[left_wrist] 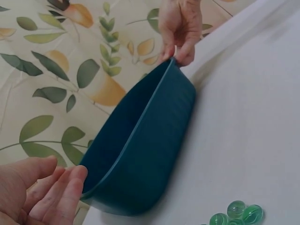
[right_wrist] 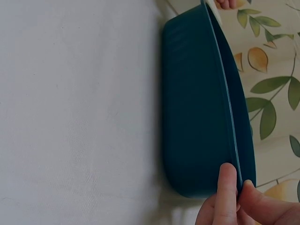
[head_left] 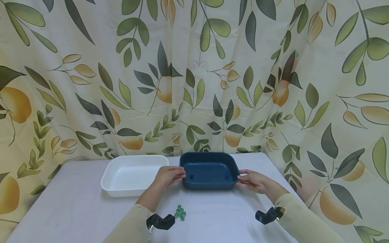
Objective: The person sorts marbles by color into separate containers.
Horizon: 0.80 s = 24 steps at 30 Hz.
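A dark blue rectangular plastic basin (head_left: 209, 185) stands on the table between both hands. At its right end my right hand (head_left: 253, 181) pinches the rim, thumb (right_wrist: 260, 201) on the inner side and a finger along the outer wall. My left hand (head_left: 171, 175) is at the left end; its fingertips (left_wrist: 78, 174) touch the rim, while the thumb stands off from it. Two small dark blue round spots show on the basin floor; whether they are marbles is unclear. Several green glass marbles (head_left: 180, 213) lie in a cluster nearer me, beside the left wrist.
A white rectangular basin (head_left: 118, 193) sits left of the blue one, partly behind my left hand. A white cloth covers the table (head_left: 212, 216). Behind its far edge hangs a leaf-and-fruit patterned curtain (head_left: 194, 111). Each wrist wears a black camera.
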Tool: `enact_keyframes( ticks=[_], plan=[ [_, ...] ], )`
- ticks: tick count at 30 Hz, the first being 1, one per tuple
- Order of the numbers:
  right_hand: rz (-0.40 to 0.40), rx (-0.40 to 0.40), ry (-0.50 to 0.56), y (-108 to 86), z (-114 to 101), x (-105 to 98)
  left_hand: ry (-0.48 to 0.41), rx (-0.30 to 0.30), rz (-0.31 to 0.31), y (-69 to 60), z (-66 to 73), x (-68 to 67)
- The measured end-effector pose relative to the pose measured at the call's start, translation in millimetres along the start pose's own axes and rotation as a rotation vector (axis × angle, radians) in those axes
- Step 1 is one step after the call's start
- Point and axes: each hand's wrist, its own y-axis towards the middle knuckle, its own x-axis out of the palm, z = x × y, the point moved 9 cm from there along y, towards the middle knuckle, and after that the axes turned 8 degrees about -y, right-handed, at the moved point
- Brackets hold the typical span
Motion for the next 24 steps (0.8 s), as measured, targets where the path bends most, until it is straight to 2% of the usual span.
enact_keyframes(
  ticks=[6,13,24],
  plan=[
    [-0.005,0.009,-0.010,1.8,0,0,-0.018,-0.003,-0.021,-4.4,-1.6,-6.5],
    [0.018,0.002,-0.011,2.3,0,-1,0.032,-0.020,-0.062,-12.3,-5.1,-14.7],
    [0.030,0.007,-0.015,1.2,2,-1,0.103,-0.029,-0.071,-31.2,-17.7,-34.6]
  ],
)
